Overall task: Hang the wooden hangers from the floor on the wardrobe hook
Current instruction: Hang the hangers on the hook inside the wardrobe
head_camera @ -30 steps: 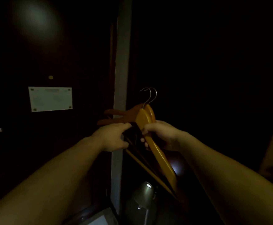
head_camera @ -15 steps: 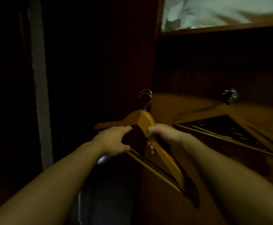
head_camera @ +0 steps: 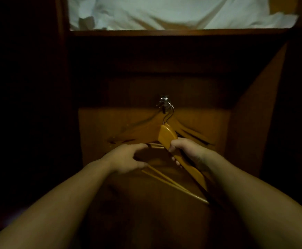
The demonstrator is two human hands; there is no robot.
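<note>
Now the wardrobe hook (head_camera: 164,102) sits dead ahead instead of off right. Both hands grip the wooden hangers (head_camera: 166,136): right hand (head_camera: 188,150) on the shoulder, left hand (head_camera: 127,159) at the bars, wire tops touching the hook.

Bedroom wardrobe (head_camera: 254,123) (hook (head_camera: 162,101), linen (head_camera: 164,11))

I see the wardrobe hook (head_camera: 163,102) already crowded: hung hangers (head_camera: 143,130) fan out just below it on both sides, against the back panel. Above the hook the shelf (head_camera: 164,32) closes things off; toward me from it stays open.
</note>
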